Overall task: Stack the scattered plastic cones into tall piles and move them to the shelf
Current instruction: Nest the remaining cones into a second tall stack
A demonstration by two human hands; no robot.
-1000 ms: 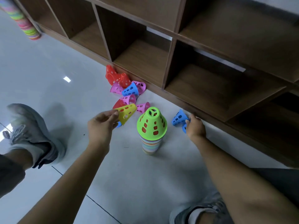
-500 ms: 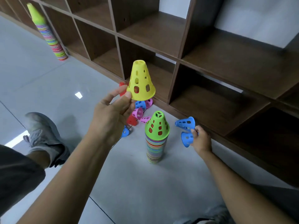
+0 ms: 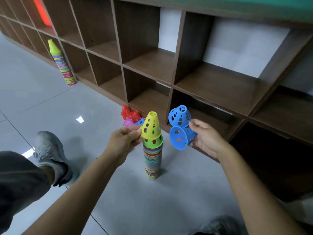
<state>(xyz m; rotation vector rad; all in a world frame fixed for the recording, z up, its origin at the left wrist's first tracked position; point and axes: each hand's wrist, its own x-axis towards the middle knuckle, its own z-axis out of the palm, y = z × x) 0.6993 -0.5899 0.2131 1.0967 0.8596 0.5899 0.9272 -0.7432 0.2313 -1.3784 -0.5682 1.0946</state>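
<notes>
Left hand pinches yellow cone atop striped pile; right hand grips two blue cones. Grey tile floor, brown cubby shelf behind.

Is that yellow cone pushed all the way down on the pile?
Not fully: the yellow cone sits tilted atop the pile, the green cone's rim showing below, left hand pinching it.

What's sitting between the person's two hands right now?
In the head view, the pile stands on the floor between the left hand and the right hand. The left hand holds the yellow cone on its top; the right grips two blue cones.
</notes>
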